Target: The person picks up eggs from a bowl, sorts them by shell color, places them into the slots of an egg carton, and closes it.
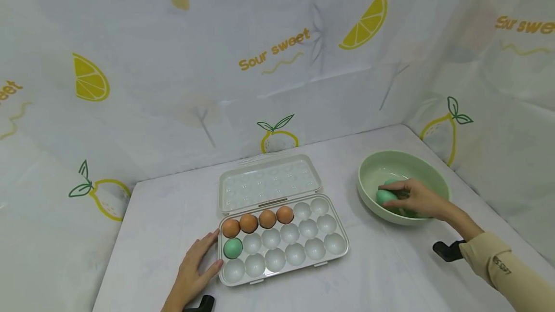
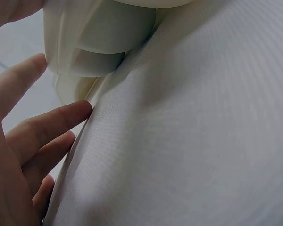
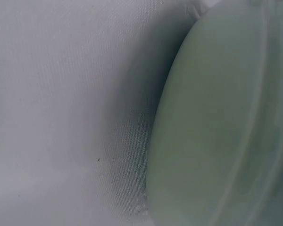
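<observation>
The right hand (image 1: 416, 199) grips a green egg (image 1: 385, 196) inside the bowl (image 1: 368, 167), right of the egg tray (image 1: 338, 254); the left hand (image 1: 195, 268), fingers relaxed, steadies the tray.

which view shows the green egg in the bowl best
The head view: the green egg lies inside the bowl, with the right hand curled round it. The right wrist view shows only the bowl's outer wall, no egg. The left wrist view shows just the left hand beside the egg tray.

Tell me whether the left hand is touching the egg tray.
Touching. In the head view the left hand rests its fingers against the egg tray at its left end.
</observation>
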Available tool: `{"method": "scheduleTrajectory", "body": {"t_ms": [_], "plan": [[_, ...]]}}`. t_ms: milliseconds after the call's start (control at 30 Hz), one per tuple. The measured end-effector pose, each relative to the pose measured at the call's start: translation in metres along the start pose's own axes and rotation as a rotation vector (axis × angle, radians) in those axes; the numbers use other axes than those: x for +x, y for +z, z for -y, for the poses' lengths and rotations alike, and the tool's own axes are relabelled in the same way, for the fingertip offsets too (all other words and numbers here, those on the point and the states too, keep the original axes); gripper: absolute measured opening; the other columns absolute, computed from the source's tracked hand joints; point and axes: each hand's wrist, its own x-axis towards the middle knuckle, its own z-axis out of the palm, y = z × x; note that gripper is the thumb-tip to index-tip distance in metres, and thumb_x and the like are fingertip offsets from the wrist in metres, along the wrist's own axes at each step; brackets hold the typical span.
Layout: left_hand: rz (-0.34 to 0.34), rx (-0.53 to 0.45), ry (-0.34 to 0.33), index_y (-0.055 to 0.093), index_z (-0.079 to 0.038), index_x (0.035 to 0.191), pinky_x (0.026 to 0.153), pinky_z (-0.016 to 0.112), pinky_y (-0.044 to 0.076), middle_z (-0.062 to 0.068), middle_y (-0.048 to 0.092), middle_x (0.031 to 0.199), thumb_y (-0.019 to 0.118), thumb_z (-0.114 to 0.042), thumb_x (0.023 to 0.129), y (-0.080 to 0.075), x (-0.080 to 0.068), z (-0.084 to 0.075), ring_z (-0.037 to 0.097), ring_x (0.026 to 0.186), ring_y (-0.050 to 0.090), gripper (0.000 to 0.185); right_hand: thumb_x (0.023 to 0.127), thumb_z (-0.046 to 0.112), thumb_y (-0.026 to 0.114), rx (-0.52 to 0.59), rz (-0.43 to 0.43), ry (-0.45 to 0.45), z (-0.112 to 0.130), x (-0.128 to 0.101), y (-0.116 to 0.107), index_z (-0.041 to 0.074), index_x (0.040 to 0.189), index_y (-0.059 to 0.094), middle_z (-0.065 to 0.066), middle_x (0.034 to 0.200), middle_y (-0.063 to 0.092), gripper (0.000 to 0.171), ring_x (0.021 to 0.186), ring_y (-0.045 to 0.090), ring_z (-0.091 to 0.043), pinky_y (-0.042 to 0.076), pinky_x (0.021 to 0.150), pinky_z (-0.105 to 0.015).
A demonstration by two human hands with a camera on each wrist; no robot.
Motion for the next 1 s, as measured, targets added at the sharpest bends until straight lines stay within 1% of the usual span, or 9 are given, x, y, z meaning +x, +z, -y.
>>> {"method": "scheduleTrajectory", "body": {"t_ms": [100,167,300,400,500,667,767,867,1000], "plan": [[0.002,-0.004,0.001,0.057,-0.018,0.147,0.120,0.003,0.014,0.013,0.067,0.139,0.080,-0.019,0.079,0.000,0.000,0.000,0.036,0.126,0.056,0.071,0.085,0.019,0.083,0.001,-0.048,-0.004,0.000,-0.001,0.000,0.002,0.129,0.070,-0.021,0.130,0.070,0.050,0.112,0.047,0.023,0.051,0.084,-0.010],[0.003,-0.008,0.000,0.057,-0.018,0.147,0.120,0.003,0.014,0.012,0.067,0.139,0.080,-0.019,0.079,0.000,0.000,0.000,0.036,0.126,0.057,0.071,0.083,0.016,0.085,0.041,-0.103,-0.011,0.000,-0.001,0.001,0.001,0.128,0.070,-0.018,0.129,0.071,0.050,0.111,0.049,0.024,0.053,0.084,-0.009],[0.005,-0.011,-0.001,0.057,-0.019,0.147,0.121,0.004,0.015,0.012,0.067,0.139,0.079,-0.020,0.080,-0.001,0.001,0.001,0.034,0.128,0.057,0.071,0.079,0.004,0.085,0.159,-0.226,-0.042,-0.001,-0.001,0.002,-0.006,0.125,0.069,0.008,0.125,0.072,0.049,0.108,0.056,0.021,0.055,0.086,-0.007],[0.005,-0.011,-0.001,0.057,-0.020,0.147,0.120,0.003,0.015,0.012,0.067,0.139,0.080,-0.020,0.079,-0.001,0.001,0.001,0.033,0.128,0.057,0.071,0.079,-0.003,0.083,0.218,-0.287,-0.067,0.000,-0.001,0.003,-0.012,0.126,0.066,0.024,0.118,0.066,0.050,0.107,0.058,0.018,0.054,0.086,-0.005],[0.007,-0.011,-0.001,0.057,-0.020,0.147,0.120,0.003,0.015,0.012,0.067,0.139,0.080,-0.020,0.079,0.000,0.001,0.002,0.033,0.128,0.057,0.072,0.081,-0.006,0.081,0.242,-0.334,-0.086,0.005,0.001,0.005,-0.015,0.126,0.064,0.024,0.114,0.064,0.050,0.108,0.057,0.014,0.053,0.088,-0.004],[0.007,-0.012,-0.002,0.056,-0.020,0.148,0.121,0.004,0.014,0.012,0.067,0.140,0.080,-0.020,0.079,0.001,0.001,0.003,0.031,0.129,0.057,0.072,0.082,-0.008,0.079,0.299,-0.398,-0.099,0.020,0.007,0.008,-0.016,0.128,0.061,0.025,0.119,0.067,0.050,0.111,0.060,0.014,0.053,0.092,-0.006],[0.008,-0.009,-0.004,0.057,-0.019,0.147,0.121,0.003,0.014,0.012,0.067,0.139,0.080,-0.020,0.079,0.000,0.001,0.002,0.031,0.129,0.056,0.071,0.083,-0.008,0.078,0.372,-0.424,-0.100,0.032,0.012,0.013,-0.016,0.132,0.059,0.025,0.122,0.069,0.053,0.113,0.063,0.012,0.053,0.093,-0.008],[0.018,-0.005,-0.017,0.057,-0.019,0.147,0.120,0.002,0.013,0.011,0.067,0.140,0.079,-0.020,0.080,-0.001,0.002,0.001,0.033,0.128,0.056,0.071,0.082,-0.009,0.079,0.433,-0.449,-0.097,0.044,0.017,0.020,-0.016,0.132,0.059,0.021,0.122,0.072,0.054,0.113,0.065,0.010,0.054,0.094,-0.011],[0.027,0.000,-0.033,0.056,-0.021,0.148,0.120,0.002,0.013,0.010,0.066,0.141,0.079,-0.022,0.081,0.000,0.002,0.001,0.034,0.128,0.055,0.071,0.080,-0.008,0.081,0.457,-0.458,-0.103,0.058,0.023,0.031,-0.016,0.128,0.062,0.018,0.119,0.074,0.052,0.111,0.068,0.008,0.055,0.093,-0.013]]}}
